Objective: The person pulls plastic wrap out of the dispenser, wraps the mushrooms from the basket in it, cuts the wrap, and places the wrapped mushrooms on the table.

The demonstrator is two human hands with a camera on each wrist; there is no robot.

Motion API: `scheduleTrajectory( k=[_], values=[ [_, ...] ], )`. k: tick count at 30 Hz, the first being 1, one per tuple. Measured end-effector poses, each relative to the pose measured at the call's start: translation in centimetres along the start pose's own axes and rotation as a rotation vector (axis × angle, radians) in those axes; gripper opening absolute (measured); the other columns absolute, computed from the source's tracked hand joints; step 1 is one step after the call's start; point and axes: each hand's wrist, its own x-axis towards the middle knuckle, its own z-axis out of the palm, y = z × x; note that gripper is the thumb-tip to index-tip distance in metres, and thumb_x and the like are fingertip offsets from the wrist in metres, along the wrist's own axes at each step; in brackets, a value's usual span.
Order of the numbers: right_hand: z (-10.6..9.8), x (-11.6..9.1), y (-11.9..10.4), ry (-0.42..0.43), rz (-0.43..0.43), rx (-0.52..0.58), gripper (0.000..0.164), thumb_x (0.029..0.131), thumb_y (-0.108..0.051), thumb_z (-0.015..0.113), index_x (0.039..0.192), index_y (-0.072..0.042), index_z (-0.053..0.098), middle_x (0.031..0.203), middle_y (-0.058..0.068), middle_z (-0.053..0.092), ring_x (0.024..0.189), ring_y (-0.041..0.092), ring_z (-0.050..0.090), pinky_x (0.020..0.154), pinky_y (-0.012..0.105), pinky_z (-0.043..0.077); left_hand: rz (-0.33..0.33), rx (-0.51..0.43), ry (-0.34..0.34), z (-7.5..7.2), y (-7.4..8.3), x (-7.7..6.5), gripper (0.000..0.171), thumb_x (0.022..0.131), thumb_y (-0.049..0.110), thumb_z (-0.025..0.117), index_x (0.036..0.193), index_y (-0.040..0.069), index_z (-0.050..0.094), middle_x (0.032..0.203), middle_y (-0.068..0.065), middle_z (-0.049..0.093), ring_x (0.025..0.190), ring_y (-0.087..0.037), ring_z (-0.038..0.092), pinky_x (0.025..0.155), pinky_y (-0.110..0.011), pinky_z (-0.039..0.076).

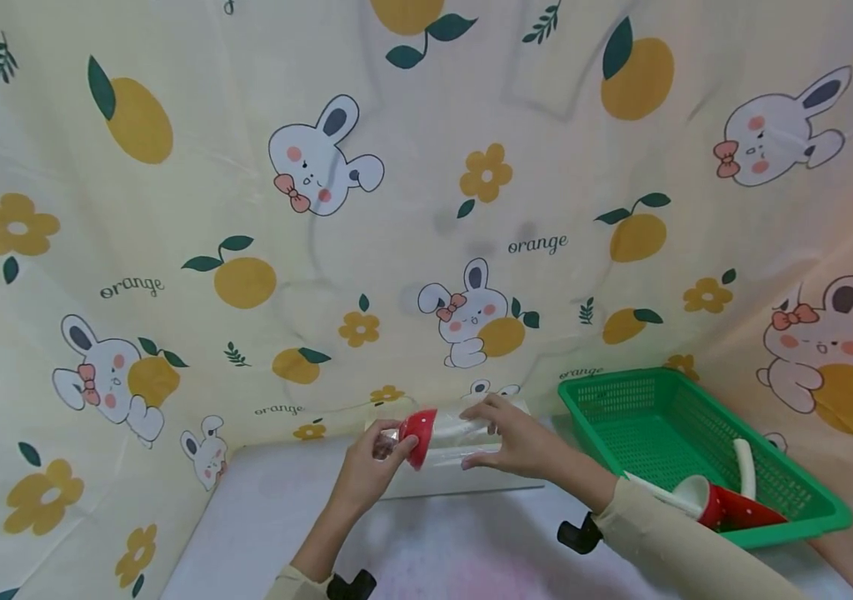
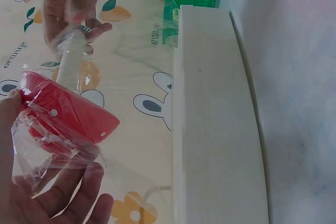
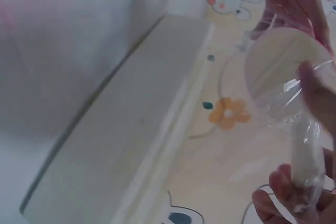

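Observation:
A ladle [image 1: 419, 435] with a red, white-dotted bowl and white handle is held up, covered in clear plastic film. My left hand [image 1: 372, 468] grips it by the bowl, thumb on the near side; bunched film [image 2: 39, 148] hangs around that bowl. At the handle end is my right hand [image 1: 512, 442], its thumb and fingers spread wide apart in the head view. In the right wrist view its fingers [image 3: 286, 184] pass behind the wrapped handle [image 3: 307, 156], while the thumb [image 3: 315, 95] overlaps the pale inside of the bowl.
Behind and below the hands, a long white box [image 1: 464, 483] lies on the pale table [image 1: 284, 475]. On the right stands a green basket [image 1: 584, 396] with red dotted and white utensils [image 1: 749, 508] in it. A patterned cloth [image 1: 426, 208] hangs behind.

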Motion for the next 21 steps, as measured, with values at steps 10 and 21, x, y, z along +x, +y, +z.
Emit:
scheduleTrajectory(
  k=[10, 21],
  values=[
    [1.2, -0.2, 0.6, 0.044, -0.045, -0.014, 0.047, 0.086, -0.013, 0.080, 0.129, -0.022, 0.063, 0.125, -0.002, 0.065, 0.098, 0.015, 0.067, 0.078, 0.028, 0.059, -0.065, 0.114, 0.012, 0.2, -0.4, 0.0, 0.063, 0.085, 0.073, 0.059, 0.124, 0.024, 0.063, 0.093, 0.000, 0.064, 0.086, -0.018, 0.058, 0.067, -0.032, 0.050],
    [2.9, -0.5, 2.3, 0.096, -0.168, 0.016, 0.032, 0.090, -0.010, 0.075, 0.120, -0.016, 0.066, 0.112, -0.004, 0.069, 0.088, 0.007, 0.063, 0.076, 0.023, 0.056, -0.103, 0.098, -0.115, 0.1, -1.6, 0.1, 0.064, 0.091, 0.072, 0.051, 0.133, 0.024, 0.055, 0.103, 0.000, 0.067, 0.102, -0.022, 0.060, 0.079, -0.041, 0.054]
  ],
)
